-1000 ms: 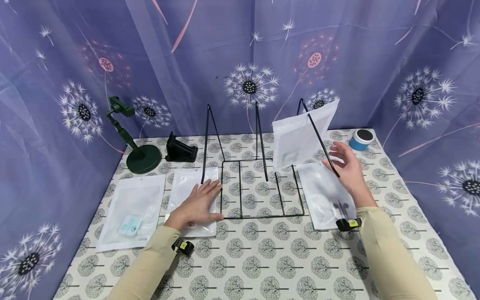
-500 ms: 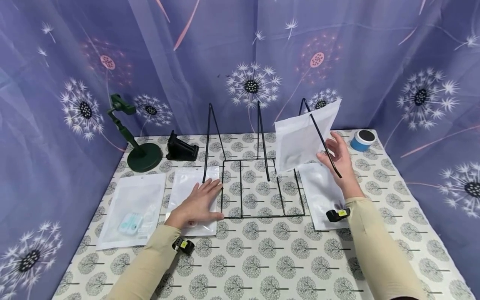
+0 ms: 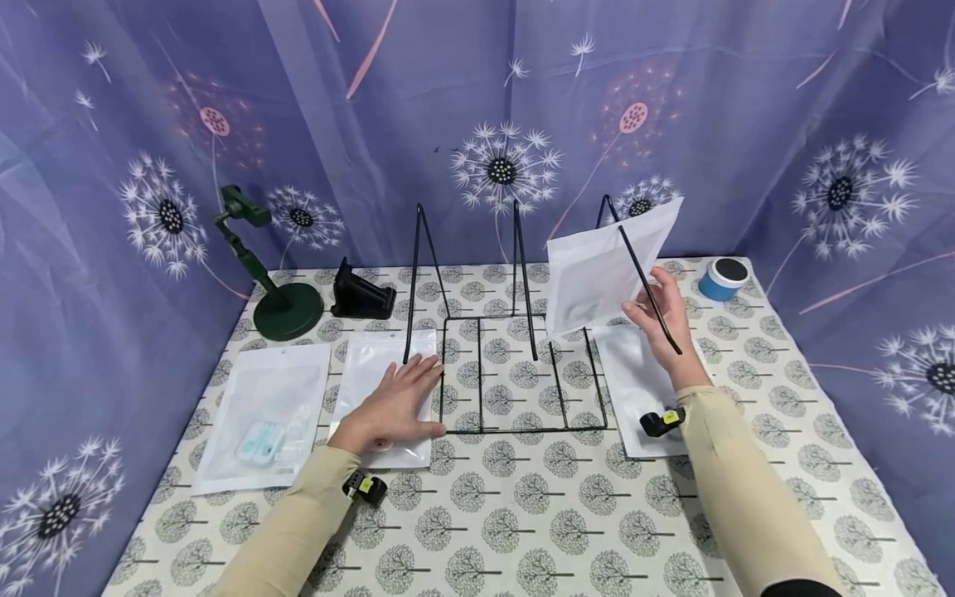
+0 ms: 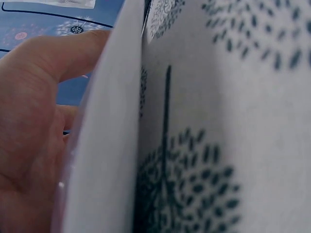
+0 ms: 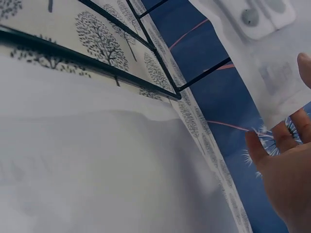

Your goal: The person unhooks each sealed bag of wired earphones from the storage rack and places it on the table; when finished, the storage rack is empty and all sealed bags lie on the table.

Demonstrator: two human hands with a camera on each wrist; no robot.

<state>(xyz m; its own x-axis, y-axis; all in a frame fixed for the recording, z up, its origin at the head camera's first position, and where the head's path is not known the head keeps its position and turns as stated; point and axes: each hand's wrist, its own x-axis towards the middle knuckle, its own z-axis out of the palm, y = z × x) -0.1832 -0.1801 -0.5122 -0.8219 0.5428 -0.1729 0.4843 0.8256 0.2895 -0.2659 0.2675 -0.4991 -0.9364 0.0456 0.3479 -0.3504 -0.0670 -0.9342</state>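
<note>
My left hand [image 3: 395, 406] lies spread on a white zip pouch [image 3: 361, 365], its fingertips at the left edge of a black wire rack [image 3: 480, 373]. A second white pouch [image 3: 585, 282] hangs tilted on the rack's right upright. At that pouch's right edge is my right hand [image 3: 664, 323], thumb and fingers apart, behind the upright rod. In the right wrist view, the hanging pouch [image 5: 286, 63] shows a pale case inside, with fingers [image 5: 260, 150] beside its lower corner. Below the right hand another white pouch [image 3: 627, 381] lies flat, partly covered by the wrist.
A pouch with a mint-coloured case [image 3: 261, 444] lies at the left. Behind it stand a green stand [image 3: 288, 311] and a black holder [image 3: 361, 294]. A blue tub [image 3: 719, 282] sits at the back right. A purple curtain [image 3: 448, 75] encloses the table [image 3: 507, 514].
My right hand has moved left and slightly up to the hanging pouch's right edge. My left hand stays put on its pouch.
</note>
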